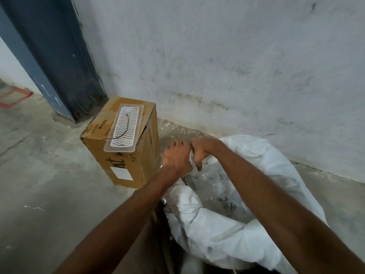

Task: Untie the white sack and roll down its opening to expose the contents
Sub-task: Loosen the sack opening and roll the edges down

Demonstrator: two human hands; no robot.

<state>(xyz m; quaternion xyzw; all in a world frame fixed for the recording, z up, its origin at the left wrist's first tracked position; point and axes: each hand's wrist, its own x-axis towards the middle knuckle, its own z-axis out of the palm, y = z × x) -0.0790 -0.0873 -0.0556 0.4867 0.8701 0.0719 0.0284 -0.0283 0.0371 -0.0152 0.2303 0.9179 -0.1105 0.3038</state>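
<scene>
Grey wall: one rough plastered wall (217, 56) with dark stains, filling the upper right of the view.
Floor: bare, dusty grey concrete floor (39, 175); white flecks along the wall base; a red taped outline (13, 98) at far left.
Column: one dark blue-grey painted column (53, 56) standing at upper left.
Sack: one large white woven plastic sack (217, 230), on the floor against the wall at lower right; mouth open, rim folded outward in a thick roll.
Contents: crumpled clear plastic packaging (213, 186) with grey print inside the sack; a triangular symbol shows, the small text unreadable.
Box: one brown cardboard box (126, 159) left of the sack, near it; large black letters reading "AT" on its side, one blank white label below; the other print too small to read.
Tray: one translucent white plastic tray (125, 129) with a wavy slotted base, lying on the box top; a thin black strand across it.
Hands: two, bare-armed. Left hand (177, 157) and right hand (201, 151) touch at the far rim of the sack, both curled tight and pinching the white fabric.
</scene>
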